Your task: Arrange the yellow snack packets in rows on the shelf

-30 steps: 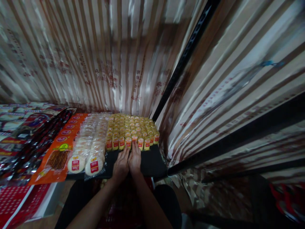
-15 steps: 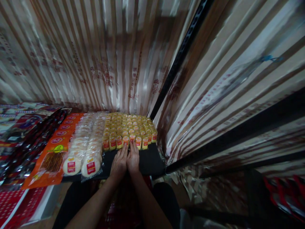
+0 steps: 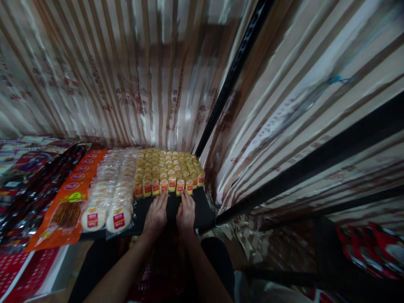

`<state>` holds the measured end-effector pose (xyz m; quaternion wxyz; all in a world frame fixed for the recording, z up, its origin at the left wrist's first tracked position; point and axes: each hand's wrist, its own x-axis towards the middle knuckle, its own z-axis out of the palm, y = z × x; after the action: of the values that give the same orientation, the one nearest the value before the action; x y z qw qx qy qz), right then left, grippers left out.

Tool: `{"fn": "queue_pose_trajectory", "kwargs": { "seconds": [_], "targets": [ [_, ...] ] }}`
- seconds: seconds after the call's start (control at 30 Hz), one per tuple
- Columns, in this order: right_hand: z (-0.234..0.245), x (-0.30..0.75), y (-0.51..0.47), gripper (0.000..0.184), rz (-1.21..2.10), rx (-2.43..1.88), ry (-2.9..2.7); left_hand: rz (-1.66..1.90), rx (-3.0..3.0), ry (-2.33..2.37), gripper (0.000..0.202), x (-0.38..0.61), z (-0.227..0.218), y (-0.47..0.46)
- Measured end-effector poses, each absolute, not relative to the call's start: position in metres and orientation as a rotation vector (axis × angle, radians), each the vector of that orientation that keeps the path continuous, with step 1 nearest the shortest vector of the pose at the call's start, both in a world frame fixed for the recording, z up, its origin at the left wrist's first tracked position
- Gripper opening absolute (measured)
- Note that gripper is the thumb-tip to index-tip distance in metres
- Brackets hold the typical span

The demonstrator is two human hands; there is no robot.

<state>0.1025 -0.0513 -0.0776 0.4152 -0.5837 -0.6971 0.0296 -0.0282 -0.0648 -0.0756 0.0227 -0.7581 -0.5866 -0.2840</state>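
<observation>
My left hand and my right hand lie flat, fingers stretched out, on a black shelf. Their fingertips reach the front row of several small yellow packets with red labels, stacked in rows towards the back. The left fingertips are just below the packets, and the right fingertips touch the front row near its right end. Neither hand holds anything.
Left of the yellow packets lie clear bags of round white cakes, then orange snack packs and dark red packs. Striped shiny sheeting hangs behind and to the right. A black shelf post rises at the corner.
My hands were pressed together at the middle of the front row. They have moved apart, the right one shifting to the right. The view has drifted slightly.
</observation>
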Motion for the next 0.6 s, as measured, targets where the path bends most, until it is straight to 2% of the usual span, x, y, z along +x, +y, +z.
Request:
{"fn": "queue_pose_trajectory", "kwargs": {
  "seconds": [0.3, 0.6],
  "targets": [
    [-0.080, 0.106, -0.039, 0.059, 0.068, -1.442, -1.934, -0.860, -2.338, -1.840, 0.055, -0.028, -0.078, -0.064],
    [-0.077, 0.108, -0.036, 0.058, 0.070, -1.424, -1.957, -0.803, -2.351, -1.829, 0.053, -0.027, -0.074, -0.065]
  ]
}}
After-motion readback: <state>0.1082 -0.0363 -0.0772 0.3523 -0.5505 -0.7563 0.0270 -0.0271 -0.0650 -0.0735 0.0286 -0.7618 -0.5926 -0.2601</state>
